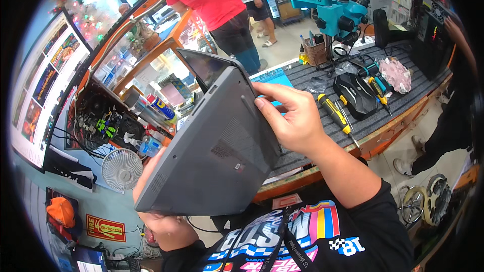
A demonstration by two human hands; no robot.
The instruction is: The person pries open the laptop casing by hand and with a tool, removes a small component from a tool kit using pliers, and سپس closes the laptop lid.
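Observation:
A dark grey laptop (212, 171) is held tilted up over the desk's edge, its underside toward me and part of its lid (201, 63) showing behind the base. My left hand (147, 168) grips the left side; most of its fingers are hidden behind the laptop. My right hand (292, 121) grips the upper right edge, thumb on the underside. Beyond it on the striped mat (398, 90) lie a blue pad (269, 75), yellow-handled screwdrivers (333, 113) and a black case (355, 95).
A monitor (48, 85), white fan (121, 168) and spray can (159, 106) are at left. A teal microscope (338, 17) and black computer tower (431, 35) stand at back right. Several people, including one in red (212, 5), stand around the bench. Metal wheels (423, 201) lie on the floor.

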